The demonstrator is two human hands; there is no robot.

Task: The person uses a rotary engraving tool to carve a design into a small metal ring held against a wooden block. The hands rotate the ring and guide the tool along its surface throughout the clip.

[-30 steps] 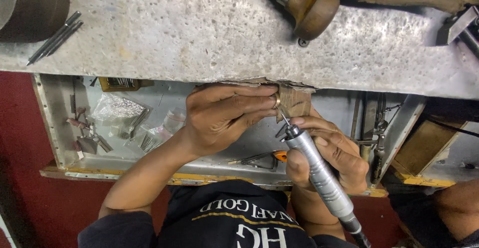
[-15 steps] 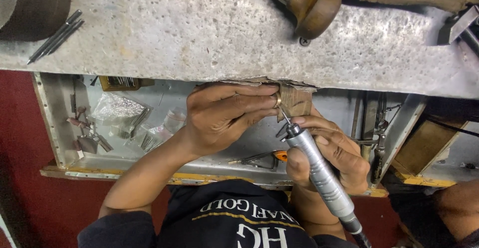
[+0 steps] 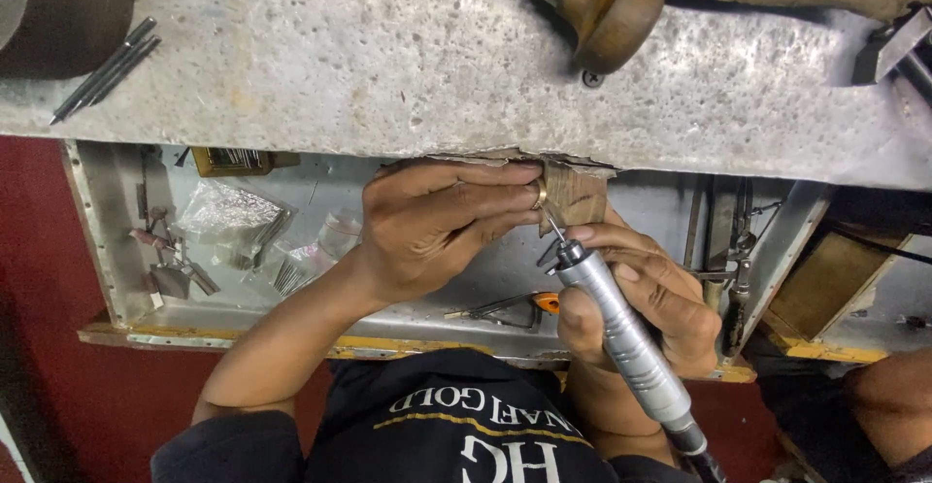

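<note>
Handpiece (image 3: 626,342) sits gripped in the right hand (image 3: 646,299), its thin bit touching a gold ring (image 3: 539,194). Left hand (image 3: 437,226) pinches that ring against the wooden peg (image 3: 575,195) at the bench (image 3: 388,66) edge. Tray (image 3: 116,279) below holds 2 plastic bags (image 3: 233,216); wooden handle (image 3: 612,17) further back.

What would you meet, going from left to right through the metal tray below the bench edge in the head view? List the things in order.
Small tools at the tray's left wall → clear plastic bags → left hand pinching a gold ring → right hand gripping a silver rotary handpiece → upright tools by the right wall.
</note>
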